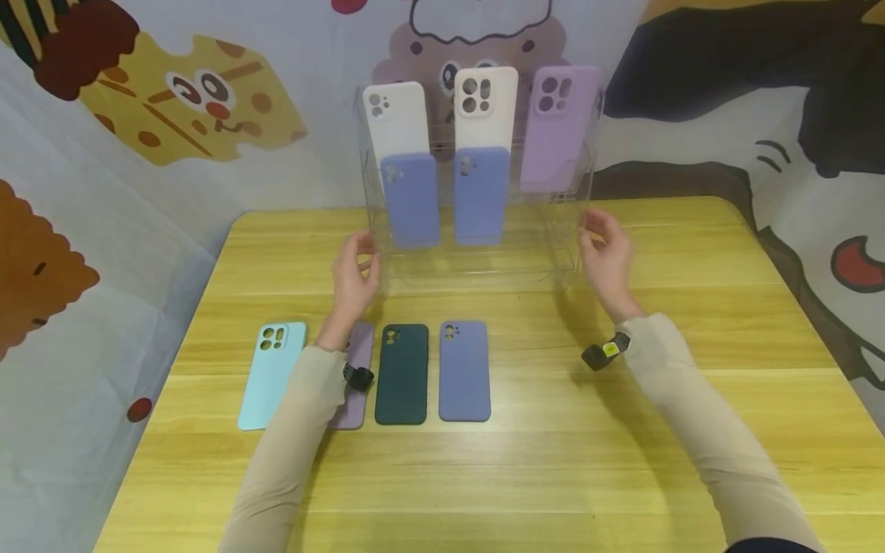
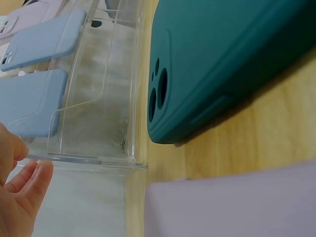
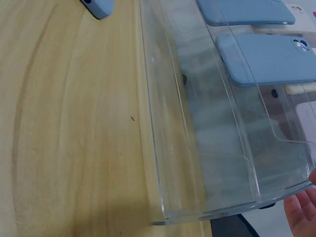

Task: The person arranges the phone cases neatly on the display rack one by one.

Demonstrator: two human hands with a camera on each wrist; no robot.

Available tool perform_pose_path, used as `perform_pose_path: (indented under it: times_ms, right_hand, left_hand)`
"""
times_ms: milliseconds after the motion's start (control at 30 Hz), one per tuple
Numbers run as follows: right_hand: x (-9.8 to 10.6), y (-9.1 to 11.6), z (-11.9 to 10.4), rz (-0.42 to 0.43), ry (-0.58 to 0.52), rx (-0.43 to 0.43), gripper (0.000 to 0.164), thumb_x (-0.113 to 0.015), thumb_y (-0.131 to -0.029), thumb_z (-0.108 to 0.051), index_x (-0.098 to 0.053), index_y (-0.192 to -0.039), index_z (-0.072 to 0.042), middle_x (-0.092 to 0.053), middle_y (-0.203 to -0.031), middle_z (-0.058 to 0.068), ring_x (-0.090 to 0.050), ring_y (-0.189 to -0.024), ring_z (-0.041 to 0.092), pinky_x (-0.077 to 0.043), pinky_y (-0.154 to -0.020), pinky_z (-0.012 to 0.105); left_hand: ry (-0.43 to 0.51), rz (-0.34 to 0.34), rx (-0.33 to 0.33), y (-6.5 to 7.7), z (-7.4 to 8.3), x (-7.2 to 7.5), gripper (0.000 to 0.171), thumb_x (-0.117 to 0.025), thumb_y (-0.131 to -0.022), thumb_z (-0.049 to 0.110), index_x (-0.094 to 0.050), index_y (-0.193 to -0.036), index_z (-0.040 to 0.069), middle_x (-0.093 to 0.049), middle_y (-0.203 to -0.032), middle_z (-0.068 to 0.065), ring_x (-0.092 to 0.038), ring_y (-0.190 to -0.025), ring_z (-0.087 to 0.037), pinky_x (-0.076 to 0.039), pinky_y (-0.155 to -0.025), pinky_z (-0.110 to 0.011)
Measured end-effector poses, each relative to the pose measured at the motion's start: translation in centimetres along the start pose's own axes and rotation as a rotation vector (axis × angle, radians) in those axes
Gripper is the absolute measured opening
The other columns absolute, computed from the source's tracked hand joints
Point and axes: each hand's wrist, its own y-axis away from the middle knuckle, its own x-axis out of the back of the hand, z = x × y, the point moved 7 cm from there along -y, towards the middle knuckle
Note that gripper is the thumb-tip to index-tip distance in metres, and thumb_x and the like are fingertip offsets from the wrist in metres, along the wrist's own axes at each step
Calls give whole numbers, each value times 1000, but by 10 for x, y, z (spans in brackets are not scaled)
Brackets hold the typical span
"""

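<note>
A clear stepped display rack (image 1: 477, 272) stands at the back of the table. My left hand (image 1: 356, 278) pinches its left side panel, with thumb and fingers on either side of the edge in the left wrist view. At the opposite end my right hand (image 1: 608, 257) grips the right side panel the same way. On the upper tier stand a white phone case (image 1: 401, 123), another white phone case (image 1: 485, 127) and a lilac phone case (image 1: 558, 130). Below them are two periwinkle phone cases, the left one (image 1: 412, 203) and the right one (image 1: 480, 200).
In front of the rack lie a light-blue phone case (image 1: 273, 376), a mauve phone case (image 1: 355, 411) partly hidden by my left arm, a dark green phone case (image 1: 402, 376) and a periwinkle-blue phone case (image 1: 465, 372). A cartoon-print cloth (image 1: 276, 184) hangs behind the wooden table (image 1: 553, 476).
</note>
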Motion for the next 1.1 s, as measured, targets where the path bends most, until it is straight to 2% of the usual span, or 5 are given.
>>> perform_pose_path:
  times_ms: [233, 467, 767, 933, 1100]
  right_hand:
    - [-4, -13, 33, -35, -3, -49, 31, -55, -88, 6, -55, -119, 9, -61, -115, 21, -58, -104, 29, -53, -91, 28]
    - [-2, -2, 0, -45, 12, -51, 32, -52, -87, 9, -54, -119, 12, -59, -115, 27, -57, -104, 34, -53, -89, 26]
    - [-2, -8, 22, -25, 26, -39, 31, -54, -88, 8, -56, -119, 9, -61, -116, 22, -58, -104, 31, -53, -88, 26]
    - [0, -11, 36, -13, 31, -21, 31, -55, -88, 6, -57, -119, 6, -62, -115, 19, -59, -102, 23, -53, -85, 21]
    - [-3, -11, 34, -10, 48, 3, 30, -56, -87, 4, -58, -117, 7, -63, -112, 19, -60, -99, 20, -54, -84, 21]
  left_hand:
    - [-1, -62, 11, 0, 2, 4, 35, -54, -84, -12, -48, -119, -12, -57, -105, -28, -59, -94, -38, -59, -76, -43]
    - [-84, -242, 106, 19, -3, 37, 40, -56, -83, -11, -47, -122, -12, -55, -108, -29, -56, -94, -41, -57, -78, -49]
    - [-443, -366, 411, 64, -29, 102, 62, -65, -85, 13, -35, -131, -16, -40, -126, -37, -40, -113, -51, -43, -89, -62]
    - [-591, -528, 601, 85, -43, 115, 92, -72, -79, 32, -22, -135, -20, -27, -130, -45, -27, -117, -59, -37, -94, -67]
    - [-648, -618, 713, 99, -54, 123, 100, -71, -77, 39, -17, -135, -23, -24, -128, -47, -28, -115, -61, -39, -90, -67]
